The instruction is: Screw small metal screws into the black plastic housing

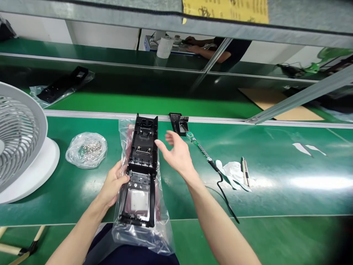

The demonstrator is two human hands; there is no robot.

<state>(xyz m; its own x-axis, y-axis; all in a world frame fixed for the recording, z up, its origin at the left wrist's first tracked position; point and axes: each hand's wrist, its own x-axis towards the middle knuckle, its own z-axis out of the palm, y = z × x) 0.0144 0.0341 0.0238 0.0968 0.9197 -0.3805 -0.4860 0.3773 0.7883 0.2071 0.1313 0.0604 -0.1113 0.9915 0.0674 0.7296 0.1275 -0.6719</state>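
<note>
Housing: black moulded plastic, mostly matt, slight sheen on ribs; pale matt square inset near the lower end. It lies on a clear glossy film bag, crinkled. Desk: smooth green mat, glossy, strong glare patches. Desk rail: bare brushed metal. Screw bag: thin clear film, shiny metal parts inside. Fan: white plastic, satin-smooth. Cable: black rubbery sheath, matt. Rag: white soft cloth, creased. Board on the far belt: brown matt cardboard.
</note>
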